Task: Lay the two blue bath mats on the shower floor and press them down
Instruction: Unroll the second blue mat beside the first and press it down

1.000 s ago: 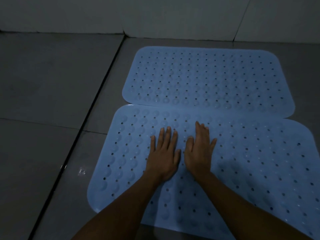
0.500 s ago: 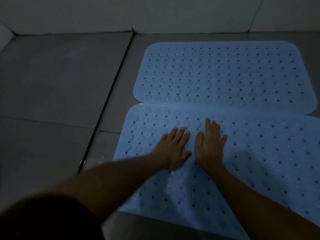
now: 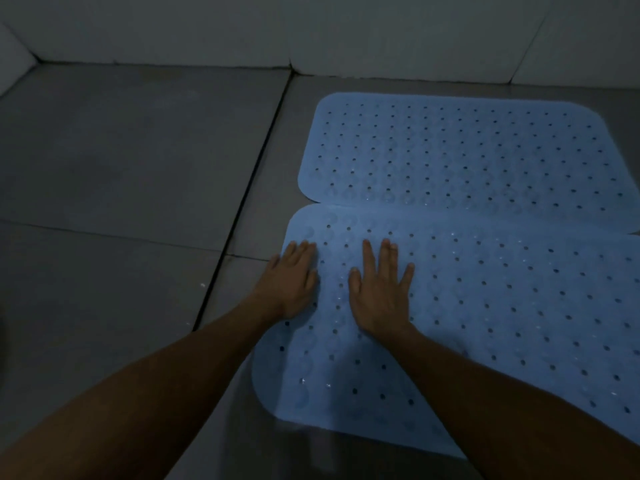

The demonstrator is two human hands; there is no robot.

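Left hand [image 3: 291, 282] and right hand [image 3: 379, 289] are lying flat, fingers straight, gripping nothing, pressing near mat [image 3: 485, 306], 9 o'clock edge; mat is looking soft, floppy, likely slippery.

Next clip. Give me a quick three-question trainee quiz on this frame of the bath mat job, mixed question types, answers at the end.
1. True or false: both hands lie flat on the near perforated blue rubber bath mat.
2. Which hand sits at that mat's left edge? A) left hand B) right hand
3. Fill in: the far perforated blue rubber bath mat lies nearer the ____ than the near one.

Key: 1 true; 2 A; 3 the white tiled wall.
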